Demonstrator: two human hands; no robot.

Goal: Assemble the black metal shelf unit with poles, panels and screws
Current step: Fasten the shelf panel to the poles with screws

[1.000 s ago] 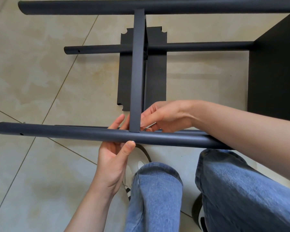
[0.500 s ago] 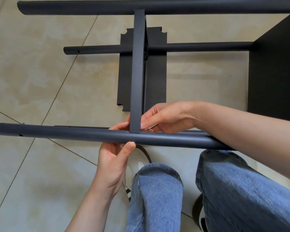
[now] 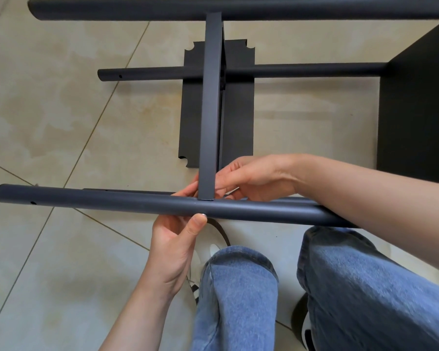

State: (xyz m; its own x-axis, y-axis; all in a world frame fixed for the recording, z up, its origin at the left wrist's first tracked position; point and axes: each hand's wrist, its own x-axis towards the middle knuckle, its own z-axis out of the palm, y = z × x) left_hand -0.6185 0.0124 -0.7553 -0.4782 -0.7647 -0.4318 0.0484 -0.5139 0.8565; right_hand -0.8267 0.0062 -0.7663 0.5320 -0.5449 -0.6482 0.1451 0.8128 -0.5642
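Beige tiled floor [image 3: 61, 127] spreads beneath a partly built black metal shelf unit lying on its side. Its biggest piece, a flat black panel [image 3: 416, 102], fills the right edge, with a thin pole [image 3: 162, 73] running out of it to the left. Along the top of the view lies a thick far pole [image 3: 137, 7], and across the lower middle a second thick near pole [image 3: 99, 201], a small hole showing close to its left end. Between these two poles stands a panel seen edge-on [image 3: 211, 97], its near end meeting the near pole; another notched panel [image 3: 238, 110] lies flat on the floor behind it. Blue jeans [image 3: 365, 287] cover the person's knees at the bottom, with a shoe [image 3: 302, 317] partly visible between them. Coming in from the right, the right hand [image 3: 254, 178] has its fingers curled and pinching at the edge-on panel just above the joint. From below, the left hand [image 3: 175, 239] wraps the near pole, thumb pressed on its front and fingertips [image 3: 188, 192] showing behind it beside the panel's end.
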